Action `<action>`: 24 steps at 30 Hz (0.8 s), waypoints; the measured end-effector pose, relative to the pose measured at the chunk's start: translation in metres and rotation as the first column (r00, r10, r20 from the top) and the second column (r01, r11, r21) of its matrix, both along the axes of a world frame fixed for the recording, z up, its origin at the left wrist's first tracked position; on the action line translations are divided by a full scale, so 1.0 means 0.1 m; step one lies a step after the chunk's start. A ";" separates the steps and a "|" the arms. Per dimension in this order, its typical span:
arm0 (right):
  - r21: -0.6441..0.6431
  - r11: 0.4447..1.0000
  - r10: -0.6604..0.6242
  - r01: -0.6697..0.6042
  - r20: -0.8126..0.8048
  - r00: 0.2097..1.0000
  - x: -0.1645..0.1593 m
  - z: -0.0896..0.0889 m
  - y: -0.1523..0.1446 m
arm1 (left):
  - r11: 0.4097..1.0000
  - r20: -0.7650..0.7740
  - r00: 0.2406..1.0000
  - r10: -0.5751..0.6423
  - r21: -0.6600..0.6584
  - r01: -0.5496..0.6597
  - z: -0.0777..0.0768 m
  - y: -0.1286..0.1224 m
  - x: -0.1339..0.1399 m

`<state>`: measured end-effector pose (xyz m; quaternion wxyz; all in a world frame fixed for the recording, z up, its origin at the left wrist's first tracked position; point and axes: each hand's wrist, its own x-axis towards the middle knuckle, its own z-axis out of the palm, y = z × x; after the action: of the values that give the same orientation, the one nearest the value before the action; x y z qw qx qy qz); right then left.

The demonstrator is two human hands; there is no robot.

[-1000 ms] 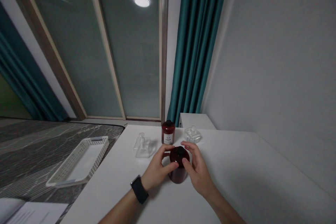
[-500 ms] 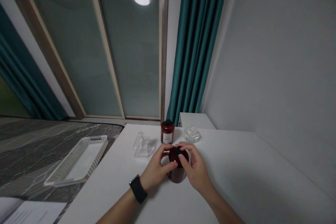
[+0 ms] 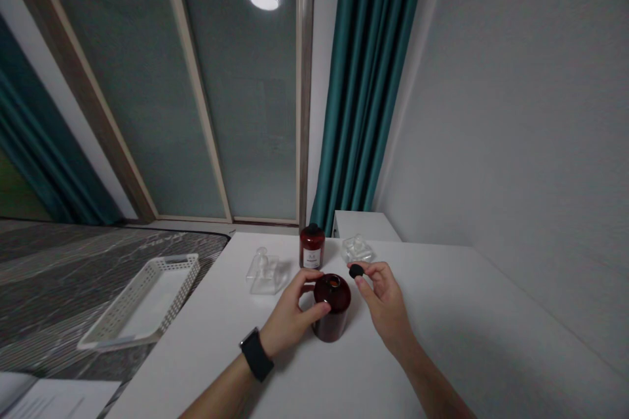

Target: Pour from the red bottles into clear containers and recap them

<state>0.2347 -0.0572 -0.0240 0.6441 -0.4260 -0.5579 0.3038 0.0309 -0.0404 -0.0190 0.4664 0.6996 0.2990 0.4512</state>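
A dark red-brown glass bottle stands upright on the white table with its round mouth uncovered. My left hand grips it from the left, thumb on the near side and fingers around the back. Just right of the bottle, my right hand pinches a small black bottle cap between thumb and fingers, apart from the mouth. Behind stands a second red-brown bottle with a white label and a black cap on it.
Clear glass containers stand on the white table: one with a round knob at left, another at back right. Beyond the table's left edge is a white perforated basket. Printed paper lies at lower left.
My right hand has lifted the black cap off the near bottle and moved it to the right, exposing the mouth. My left hand keeps its hold on the bottle.
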 end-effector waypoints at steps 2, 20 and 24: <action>-0.050 0.998 -0.019 0.028 0.180 0.983 0.12 -0.07 0.04 | 0.999 -0.024 1.000 0.013 0.034 -0.012 0.01 -0.01 -0.01; -0.099 0.991 0.027 0.089 0.802 0.596 0.44 -0.30 0.18 | 0.969 -0.144 0.961 0.234 0.118 -0.218 -0.04 0.03 -0.04; -0.105 0.992 0.053 0.062 0.830 0.555 0.40 -0.34 0.16 | 0.952 -0.138 0.947 0.291 0.142 -0.272 -0.06 0.08 -0.06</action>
<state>0.2752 -0.0411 -0.0577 0.2783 -0.5590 -0.7748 0.0988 0.0253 -0.0323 -0.0254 0.3288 0.7102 0.4036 0.4740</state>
